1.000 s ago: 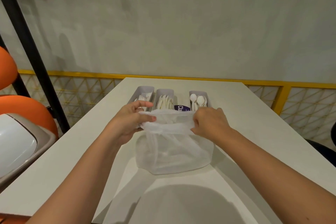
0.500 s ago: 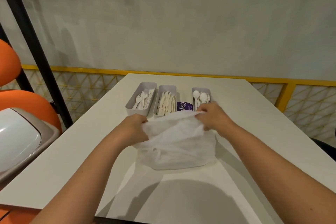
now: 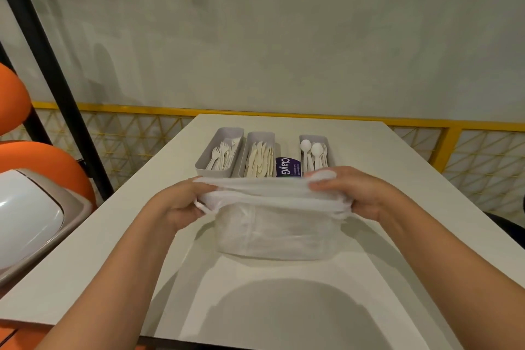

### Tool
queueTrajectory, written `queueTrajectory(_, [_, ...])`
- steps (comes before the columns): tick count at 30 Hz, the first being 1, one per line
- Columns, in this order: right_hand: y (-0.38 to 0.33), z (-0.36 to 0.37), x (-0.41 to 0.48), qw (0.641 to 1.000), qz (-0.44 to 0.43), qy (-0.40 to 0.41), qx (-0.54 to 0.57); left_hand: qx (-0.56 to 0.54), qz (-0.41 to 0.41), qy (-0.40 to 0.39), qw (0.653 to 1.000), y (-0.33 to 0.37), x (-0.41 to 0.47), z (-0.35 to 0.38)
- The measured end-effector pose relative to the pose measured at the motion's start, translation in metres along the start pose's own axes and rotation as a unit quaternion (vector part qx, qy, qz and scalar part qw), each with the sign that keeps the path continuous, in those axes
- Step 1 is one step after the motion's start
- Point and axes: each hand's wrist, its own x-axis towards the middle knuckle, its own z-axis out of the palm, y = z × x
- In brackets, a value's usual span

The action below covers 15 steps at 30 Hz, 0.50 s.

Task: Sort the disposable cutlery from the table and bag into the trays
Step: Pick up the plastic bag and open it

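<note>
Past the hands, a purple packet (image 3: 284, 166) is lying between the middle tray (image 3: 260, 135) and the right tray (image 3: 314, 137), its near end hiding behind the raised rim of the bag (image 3: 278, 230). Off beyond the left hand (image 3: 181, 204), a white-lidded bin (image 3: 25, 216) is sitting beside an orange seat (image 3: 42, 156). The bag is sitting on the surface (image 3: 397, 167) between the hands, the left hand and the right hand (image 3: 358, 196) each gripping a side of its mouth. Farther out, the left tray (image 3: 211, 173) is holding forks (image 3: 221, 155), the middle tray knives (image 3: 260, 159), the right tray spoons (image 3: 312, 150)
</note>
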Motion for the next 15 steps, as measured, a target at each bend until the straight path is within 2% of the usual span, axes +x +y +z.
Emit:
queueTrajectory(2, [0.008, -0.002, -0.007, 0.987, 0.019, -0.005, -0.159, -0.174, -0.026, 0.011, 0.984, -0.005, 0.006, -0.006])
queueTrajectory(4, [0.016, -0.003, -0.008, 0.981, 0.045, 0.021, -0.189, -0.264, -0.055, -0.008, 0.963, -0.009, 0.009, -0.009])
queueTrajectory(5, [0.02, -0.003, -0.008, 0.986, 0.052, 0.033, -0.156, -0.265, -0.068, -0.023, 0.962, -0.012, 0.007, -0.009])
queueTrajectory(7, [0.025, -0.006, -0.006, 0.997, 0.06, 0.051, 0.003, -0.189, -0.079, -0.026, 0.978, -0.014, 0.006, -0.007])
queueTrajectory(9, [0.029, -0.012, -0.003, 0.977, 0.064, 0.065, 0.192, -0.048, -0.085, -0.025, 0.995, -0.017, 0.003, -0.006])
queueTrajectory(10, [0.031, -0.014, 0.0, 0.96, 0.065, 0.074, 0.262, 0.018, -0.083, -0.053, 0.995, -0.017, 0.001, -0.006])
queueTrajectory(12, [0.035, -0.013, 0.004, 0.929, 0.066, 0.093, 0.353, 0.138, -0.079, -0.132, 0.978, -0.018, -0.003, -0.01])
queueTrajectory(15, [0.038, -0.007, 0.01, 0.891, 0.066, 0.115, 0.435, 0.228, -0.07, -0.141, 0.961, -0.02, -0.007, -0.012])
